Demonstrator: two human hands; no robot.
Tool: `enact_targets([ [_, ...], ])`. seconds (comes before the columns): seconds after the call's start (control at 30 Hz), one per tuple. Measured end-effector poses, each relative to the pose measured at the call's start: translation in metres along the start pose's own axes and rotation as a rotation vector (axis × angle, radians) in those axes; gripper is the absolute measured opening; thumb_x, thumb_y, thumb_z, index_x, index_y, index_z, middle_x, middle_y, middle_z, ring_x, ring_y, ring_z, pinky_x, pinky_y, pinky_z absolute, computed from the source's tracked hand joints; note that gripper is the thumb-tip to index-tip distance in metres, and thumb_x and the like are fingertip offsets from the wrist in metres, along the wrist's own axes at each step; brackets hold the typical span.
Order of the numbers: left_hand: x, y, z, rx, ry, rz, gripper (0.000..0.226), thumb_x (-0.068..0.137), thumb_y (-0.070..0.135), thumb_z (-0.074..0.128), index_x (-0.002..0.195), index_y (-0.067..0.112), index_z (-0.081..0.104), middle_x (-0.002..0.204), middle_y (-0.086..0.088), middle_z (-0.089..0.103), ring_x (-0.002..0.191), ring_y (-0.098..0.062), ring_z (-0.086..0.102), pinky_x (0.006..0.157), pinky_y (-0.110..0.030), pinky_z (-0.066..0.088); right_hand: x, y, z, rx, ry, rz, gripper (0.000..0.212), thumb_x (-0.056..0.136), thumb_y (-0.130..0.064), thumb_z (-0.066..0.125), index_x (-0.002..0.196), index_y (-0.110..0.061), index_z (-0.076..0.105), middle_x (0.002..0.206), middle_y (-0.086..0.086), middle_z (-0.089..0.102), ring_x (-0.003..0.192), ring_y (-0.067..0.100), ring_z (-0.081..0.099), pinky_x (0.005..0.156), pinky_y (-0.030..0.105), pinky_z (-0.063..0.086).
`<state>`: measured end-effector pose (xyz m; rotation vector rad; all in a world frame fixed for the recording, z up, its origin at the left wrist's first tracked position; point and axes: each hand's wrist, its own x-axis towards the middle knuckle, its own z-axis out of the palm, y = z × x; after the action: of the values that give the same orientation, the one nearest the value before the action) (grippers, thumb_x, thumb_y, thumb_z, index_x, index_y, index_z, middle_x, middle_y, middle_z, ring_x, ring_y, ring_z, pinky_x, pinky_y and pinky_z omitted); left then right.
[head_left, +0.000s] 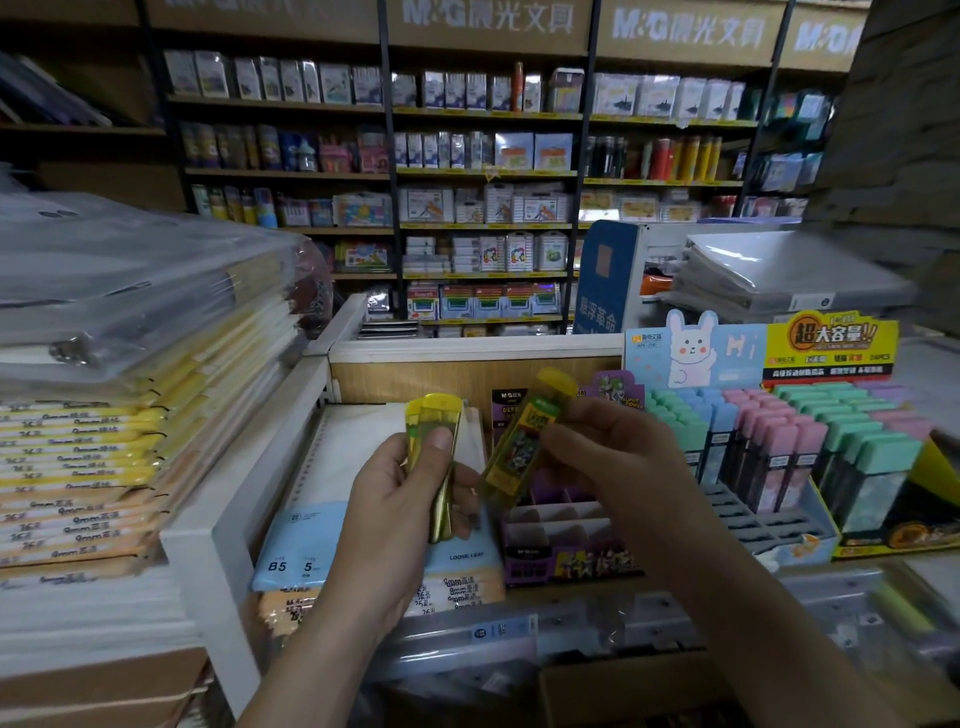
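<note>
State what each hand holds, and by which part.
The left hand grips a bundle of yellow cases round its middle, thumb on front. The right hand pinches a single yellow case near its capped upper end.

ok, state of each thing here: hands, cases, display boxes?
left hand: grips bundle of yellow cases, thumb across the front
bundle of yellow cases: upright, caps up
right hand: pinches single yellow case
single yellow case: tilted, cap up and right
purple display box: open, visible slots empty
blue bunny display box: back rows filled, front slots empty
</note>
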<state>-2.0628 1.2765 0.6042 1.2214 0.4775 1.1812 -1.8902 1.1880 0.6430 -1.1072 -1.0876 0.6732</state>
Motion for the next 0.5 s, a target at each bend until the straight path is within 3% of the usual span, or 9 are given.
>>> enact_targets([
  [0.1,0.0,-0.001,0.0,-0.007,0.007,0.0,0.029,0.088,0.038,0.067,0.095,0.01,0.064,0.074,-0.014,0.068,0.054,-0.019,0.058,0.045,-0.027,0.047,0.001,-0.004,-0.013,-0.019,0.054,-0.062,0.012,0.091,-0.01,0.068,0.095,-0.017,0.077,0.093,0.011,0.077,0.087,0.03,0.074,0.077,0.034,0.062],
  [0.3,0.001,0.001,-0.001,0.016,-0.018,-0.027,0.026,0.09,0.044,0.068,0.07,0.027,0.066,0.064,-0.006,0.057,0.049,-0.013,0.047,0.042,-0.024,0.039,0.0,0.003,-0.017,-0.23,0.043,-0.162,0.015,0.092,-0.01,0.068,0.1,-0.02,0.077,0.093,0.001,0.078,0.09,0.019,0.074,0.082,0.031,0.06],
  [0.4,0.001,0.002,-0.001,-0.033,0.002,-0.062,0.031,0.096,0.035,0.069,0.066,0.027,0.065,0.064,-0.009,0.057,0.047,-0.014,0.046,0.04,-0.023,0.036,0.002,0.012,-0.012,-0.351,0.036,-0.178,0.017,0.092,-0.008,0.07,0.105,-0.017,0.075,0.091,-0.004,0.078,0.089,0.013,0.073,0.081,0.027,0.059],
  [0.5,0.001,0.006,0.0,-0.088,0.004,-0.077,0.029,0.086,0.022,0.062,0.057,0.028,0.062,0.063,-0.013,0.056,0.045,-0.017,0.041,0.038,-0.023,0.031,0.003,0.018,-0.006,-0.455,0.033,-0.168,0.02,0.091,-0.009,0.07,0.104,-0.024,0.074,0.09,-0.011,0.076,0.088,0.006,0.071,0.081,0.022,0.055],
])
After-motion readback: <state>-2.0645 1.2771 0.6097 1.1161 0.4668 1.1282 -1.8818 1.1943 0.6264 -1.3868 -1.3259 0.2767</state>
